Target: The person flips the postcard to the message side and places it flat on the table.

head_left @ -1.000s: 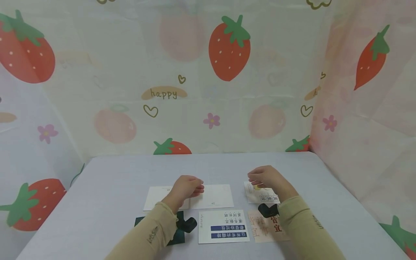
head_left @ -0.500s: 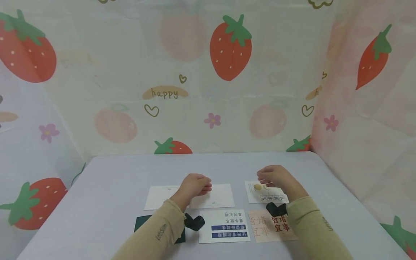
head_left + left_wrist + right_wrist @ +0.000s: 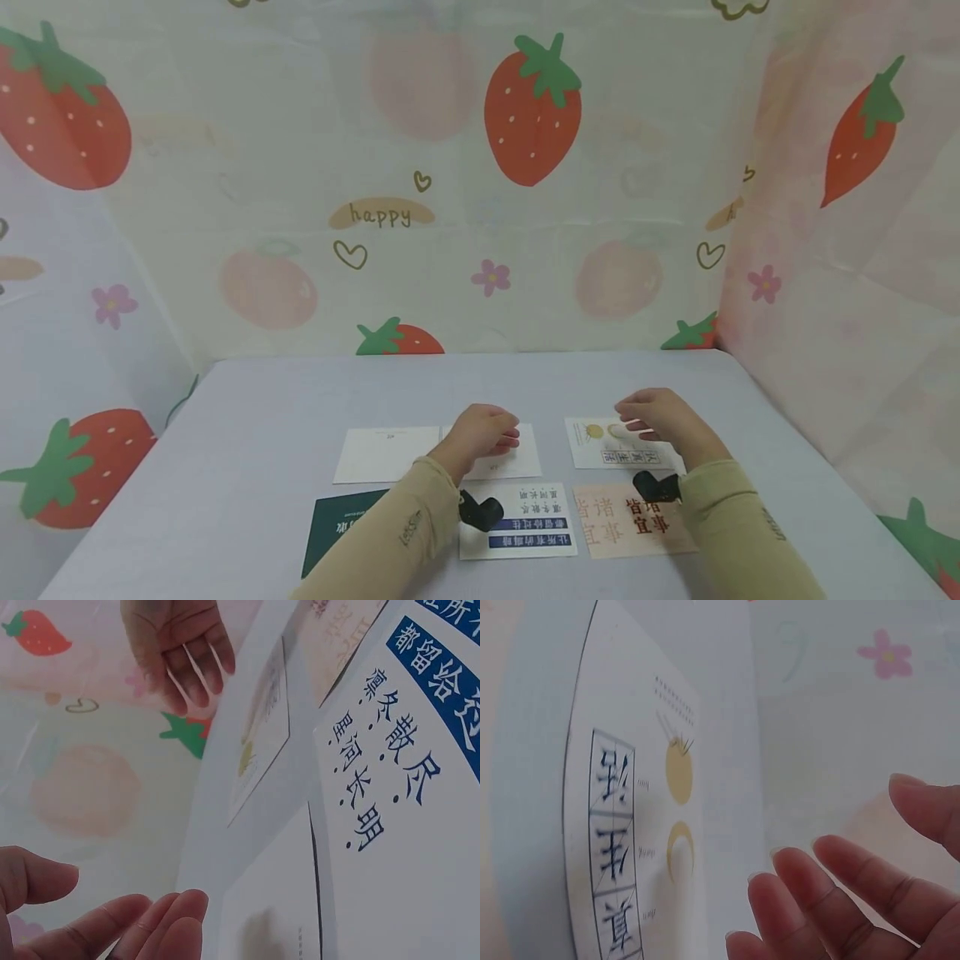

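Over the bench (image 3: 262,467), the left hand (image 3: 480,433) hovers above a nearly blank card (image 3: 527,458), the right hand (image 3: 666,417) above a yellow-printed card (image 3: 598,444), thumbs clear of relaxed fingers.

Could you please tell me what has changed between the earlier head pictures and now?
Both hands have moved to the person's right. The left hand now overlaps the right near-blank card in the head view, and more of the dark green card's left part shows. The right hand has shifted likewise. Nothing was taken hold of or let go; the cards stayed in place.
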Action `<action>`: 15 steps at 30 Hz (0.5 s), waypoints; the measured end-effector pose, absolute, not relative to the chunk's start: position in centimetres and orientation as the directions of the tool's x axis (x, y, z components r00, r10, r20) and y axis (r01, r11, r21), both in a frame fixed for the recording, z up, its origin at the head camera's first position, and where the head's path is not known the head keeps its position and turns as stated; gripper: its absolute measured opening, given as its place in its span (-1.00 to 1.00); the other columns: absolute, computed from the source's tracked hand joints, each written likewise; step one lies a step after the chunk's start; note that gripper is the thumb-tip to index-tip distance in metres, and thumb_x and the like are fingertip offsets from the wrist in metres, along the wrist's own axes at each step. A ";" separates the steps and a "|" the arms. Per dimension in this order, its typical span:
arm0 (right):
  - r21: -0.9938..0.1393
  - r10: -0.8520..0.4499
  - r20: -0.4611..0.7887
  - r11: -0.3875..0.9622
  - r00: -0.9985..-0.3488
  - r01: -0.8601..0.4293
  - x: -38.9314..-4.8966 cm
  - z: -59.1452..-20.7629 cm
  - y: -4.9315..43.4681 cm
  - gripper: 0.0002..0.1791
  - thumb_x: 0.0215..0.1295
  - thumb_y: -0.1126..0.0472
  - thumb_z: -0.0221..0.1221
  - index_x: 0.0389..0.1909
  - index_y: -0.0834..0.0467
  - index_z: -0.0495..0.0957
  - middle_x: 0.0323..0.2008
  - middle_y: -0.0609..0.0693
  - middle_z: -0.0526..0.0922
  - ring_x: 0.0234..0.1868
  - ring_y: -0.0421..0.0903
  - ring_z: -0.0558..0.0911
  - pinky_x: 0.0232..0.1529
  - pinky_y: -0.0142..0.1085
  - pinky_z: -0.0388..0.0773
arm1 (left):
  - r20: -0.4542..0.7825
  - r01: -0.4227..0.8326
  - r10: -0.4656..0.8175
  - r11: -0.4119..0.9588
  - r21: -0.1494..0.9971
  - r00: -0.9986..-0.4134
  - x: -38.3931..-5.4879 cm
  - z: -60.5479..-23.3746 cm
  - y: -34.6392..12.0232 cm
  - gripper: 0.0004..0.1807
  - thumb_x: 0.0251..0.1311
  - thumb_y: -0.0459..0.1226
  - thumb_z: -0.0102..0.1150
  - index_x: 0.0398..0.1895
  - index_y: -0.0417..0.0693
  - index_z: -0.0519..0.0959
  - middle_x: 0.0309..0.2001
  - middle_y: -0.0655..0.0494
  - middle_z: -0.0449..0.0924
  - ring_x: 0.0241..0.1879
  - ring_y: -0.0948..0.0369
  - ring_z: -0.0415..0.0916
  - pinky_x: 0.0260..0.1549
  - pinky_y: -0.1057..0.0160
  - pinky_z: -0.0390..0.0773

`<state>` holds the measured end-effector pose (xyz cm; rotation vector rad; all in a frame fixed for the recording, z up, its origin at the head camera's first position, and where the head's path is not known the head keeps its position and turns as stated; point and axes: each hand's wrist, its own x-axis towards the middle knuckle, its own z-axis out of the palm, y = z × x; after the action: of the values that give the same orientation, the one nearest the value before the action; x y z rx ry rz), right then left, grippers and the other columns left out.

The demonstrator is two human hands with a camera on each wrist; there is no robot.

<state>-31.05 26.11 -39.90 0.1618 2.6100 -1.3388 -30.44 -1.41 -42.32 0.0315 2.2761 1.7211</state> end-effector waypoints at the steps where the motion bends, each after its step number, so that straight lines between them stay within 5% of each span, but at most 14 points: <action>1: -0.791 0.001 -0.230 0.582 -0.973 0.187 -31.0 -40.0 26.4 -0.57 0.28 0.10 0.07 0.01 0.34 0.45 -0.05 0.27 0.54 -0.09 0.07 0.58 -0.06 -0.10 0.52 | -0.214 -0.154 0.192 0.284 0.946 -0.958 -30.5 -42.4 -1.2 -0.67 0.20 -0.23 0.04 -0.09 -0.30 0.53 -0.32 -0.03 0.60 -0.36 0.19 0.60 -0.34 0.31 0.61; 15: -0.812 0.060 -0.280 0.518 -0.958 0.270 -30.8 -41.2 28.8 -0.56 0.26 0.14 0.10 0.01 0.39 0.41 -0.05 0.31 0.51 -0.15 0.05 0.58 -0.12 -0.14 0.54 | -0.209 -0.149 0.214 0.265 0.953 -0.954 -30.9 -43.0 2.1 -0.70 0.20 -0.24 0.03 -0.11 -0.28 0.53 -0.33 -0.01 0.61 -0.36 0.19 0.61 -0.32 0.31 0.60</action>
<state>-30.83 28.80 -41.24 0.2807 2.5419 -1.4164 -30.88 2.10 -42.96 0.0601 2.2443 1.7408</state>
